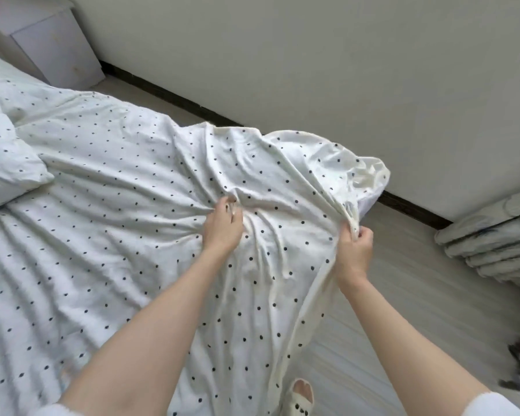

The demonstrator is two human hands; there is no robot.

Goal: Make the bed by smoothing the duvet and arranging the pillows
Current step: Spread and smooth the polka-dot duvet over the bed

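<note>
A white duvet [117, 223] with small dark dots covers the bed and is heavily creased. My left hand [222, 226] pinches a bunch of its cloth near the middle, and folds radiate from that grip. My right hand [354, 250] grips the duvet's raised edge at the bed's right side, lifting it so the corner [364, 172] puffs up over the floor. A pillow [6, 169] in the same dotted cloth lies at the far left, partly cut off by the frame.
A white bedside cabinet [48, 40] stands at the top left against the grey wall [312, 55]. A folded grey blanket pile [493, 241] lies on the floor at the right. My slippered foot [302, 397] shows beside the bed.
</note>
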